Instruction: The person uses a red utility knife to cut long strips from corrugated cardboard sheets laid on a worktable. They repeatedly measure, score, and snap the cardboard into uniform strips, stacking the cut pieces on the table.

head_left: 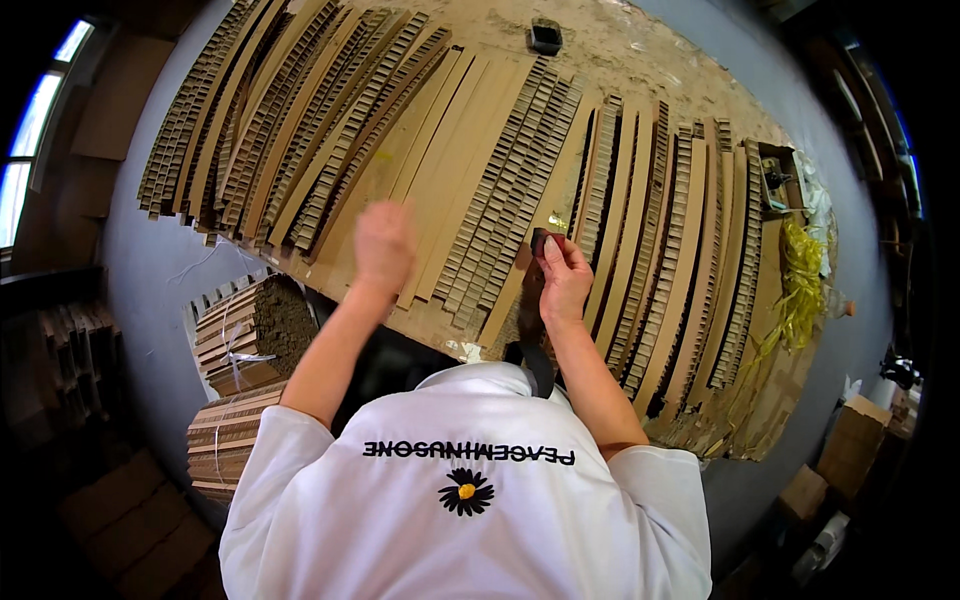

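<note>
Strips of honeycomb cardboard (515,190) lie side by side on the table in front of me, some with their cells facing up and some with a flat brown face up. My right hand (566,285) pinches a small dark piece (541,241) between thumb and fingers, above a plain strip. What kind of piece it is cannot be made out. My left hand (385,245) hovers over flat brown strips (440,150) left of the honeycomb rows. Motion smears its fingers.
More honeycomb strips (310,110) are stacked at the far left, with another row (680,250) on the right. A small black container (544,38) stands at the back. Yellow plastic twine (797,270) lies at the right edge. Tied bundles (232,340) sit below the table at left.
</note>
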Action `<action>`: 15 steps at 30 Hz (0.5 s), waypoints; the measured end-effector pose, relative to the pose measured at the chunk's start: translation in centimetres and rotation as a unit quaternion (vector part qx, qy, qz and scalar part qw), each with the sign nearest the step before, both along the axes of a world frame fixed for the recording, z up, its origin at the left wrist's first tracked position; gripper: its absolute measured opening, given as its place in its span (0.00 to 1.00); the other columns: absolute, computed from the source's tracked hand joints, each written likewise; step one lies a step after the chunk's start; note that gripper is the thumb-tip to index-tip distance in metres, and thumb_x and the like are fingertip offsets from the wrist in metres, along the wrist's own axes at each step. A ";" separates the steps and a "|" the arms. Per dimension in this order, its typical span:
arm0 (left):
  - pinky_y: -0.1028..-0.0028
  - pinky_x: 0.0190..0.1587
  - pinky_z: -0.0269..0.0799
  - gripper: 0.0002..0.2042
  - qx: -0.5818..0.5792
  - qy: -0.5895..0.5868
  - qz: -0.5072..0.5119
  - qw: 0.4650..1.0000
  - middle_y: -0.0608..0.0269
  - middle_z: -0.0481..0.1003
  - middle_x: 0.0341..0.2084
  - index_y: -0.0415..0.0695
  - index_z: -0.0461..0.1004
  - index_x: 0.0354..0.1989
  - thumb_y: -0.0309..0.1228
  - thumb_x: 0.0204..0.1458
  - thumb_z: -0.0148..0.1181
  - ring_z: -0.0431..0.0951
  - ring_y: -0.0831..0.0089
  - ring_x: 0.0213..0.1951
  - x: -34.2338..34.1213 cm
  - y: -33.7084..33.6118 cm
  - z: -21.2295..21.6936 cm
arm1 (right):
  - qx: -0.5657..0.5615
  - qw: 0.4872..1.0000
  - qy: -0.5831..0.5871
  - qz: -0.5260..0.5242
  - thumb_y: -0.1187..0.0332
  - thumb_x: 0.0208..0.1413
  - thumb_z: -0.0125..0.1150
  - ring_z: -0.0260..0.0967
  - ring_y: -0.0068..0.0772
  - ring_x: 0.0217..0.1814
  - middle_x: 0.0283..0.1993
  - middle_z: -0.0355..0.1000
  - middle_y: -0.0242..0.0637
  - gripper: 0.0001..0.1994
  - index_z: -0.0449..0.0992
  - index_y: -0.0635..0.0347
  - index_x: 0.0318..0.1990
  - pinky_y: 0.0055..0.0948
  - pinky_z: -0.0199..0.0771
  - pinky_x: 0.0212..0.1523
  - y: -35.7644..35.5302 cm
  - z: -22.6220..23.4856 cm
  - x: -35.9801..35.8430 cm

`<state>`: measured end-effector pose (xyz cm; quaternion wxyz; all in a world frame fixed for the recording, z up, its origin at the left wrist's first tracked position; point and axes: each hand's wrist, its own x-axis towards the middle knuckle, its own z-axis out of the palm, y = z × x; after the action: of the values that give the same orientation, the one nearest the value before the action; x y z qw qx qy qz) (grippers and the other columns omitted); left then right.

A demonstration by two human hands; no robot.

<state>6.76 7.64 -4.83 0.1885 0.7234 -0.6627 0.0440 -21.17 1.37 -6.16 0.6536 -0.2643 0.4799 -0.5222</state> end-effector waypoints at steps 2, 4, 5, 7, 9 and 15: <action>0.56 0.45 0.68 0.13 0.147 -0.001 -0.047 0.988 0.55 0.75 0.41 0.41 0.75 0.46 0.30 0.53 0.63 0.73 0.54 0.47 -5.6 1.4 0.8 | 0.001 1.000 -0.015 0.010 0.70 0.62 0.70 0.75 0.25 0.44 0.45 0.80 0.34 0.11 0.80 0.65 0.47 0.27 0.75 0.50 0.0 -0.1 -0.7; 0.56 0.45 0.67 0.13 0.115 0.028 -0.035 0.992 0.54 0.72 0.41 0.41 0.76 0.44 0.32 0.51 0.64 0.72 0.54 0.45 -9.4 2.4 1.1 | 0.004 1.000 -0.024 0.018 0.70 0.62 0.69 0.78 0.29 0.48 0.47 0.80 0.36 0.11 0.80 0.64 0.48 0.31 0.78 0.55 0.1 -0.2 -0.8; 0.56 0.46 0.67 0.13 0.116 0.035 -0.019 0.992 0.53 0.72 0.43 0.40 0.76 0.44 0.31 0.51 0.64 0.71 0.53 0.46 -10.3 2.8 0.8 | 0.004 1.000 -0.023 0.014 0.70 0.62 0.70 0.76 0.26 0.45 0.45 0.80 0.35 0.10 0.80 0.64 0.47 0.27 0.76 0.50 0.2 -0.2 -0.5; 0.55 0.47 0.67 0.13 0.118 0.051 0.012 0.992 0.51 0.71 0.46 0.38 0.76 0.43 0.31 0.52 0.63 0.71 0.51 0.48 -11.4 3.2 0.1 | 0.004 1.000 -0.021 0.006 0.70 0.61 0.71 0.74 0.19 0.39 0.41 0.80 0.32 0.10 0.81 0.66 0.45 0.19 0.72 0.42 0.5 -0.2 0.1; 0.54 0.49 0.67 0.14 0.079 0.072 0.012 0.994 0.48 0.70 0.51 0.37 0.76 0.44 0.29 0.51 0.64 0.71 0.48 0.50 -11.8 3.0 -0.5 | 0.014 1.000 -0.018 0.002 0.70 0.61 0.71 0.73 0.19 0.38 0.41 0.80 0.32 0.10 0.81 0.66 0.45 0.19 0.72 0.42 0.7 -0.2 -0.1; 0.53 0.52 0.69 0.11 0.026 0.100 -0.044 0.994 0.42 0.67 0.59 0.35 0.75 0.43 0.24 0.52 0.61 0.70 0.45 0.54 -12.7 2.1 -0.5 | 0.045 0.999 0.003 0.027 0.71 0.61 0.70 0.75 0.21 0.42 0.43 0.80 0.31 0.10 0.81 0.64 0.47 0.20 0.74 0.44 2.2 0.2 -1.3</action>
<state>-5.96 9.73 -5.29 0.2364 0.6987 -0.6731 -0.0541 -22.48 3.53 -5.93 0.6775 -0.2490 0.4976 -0.4810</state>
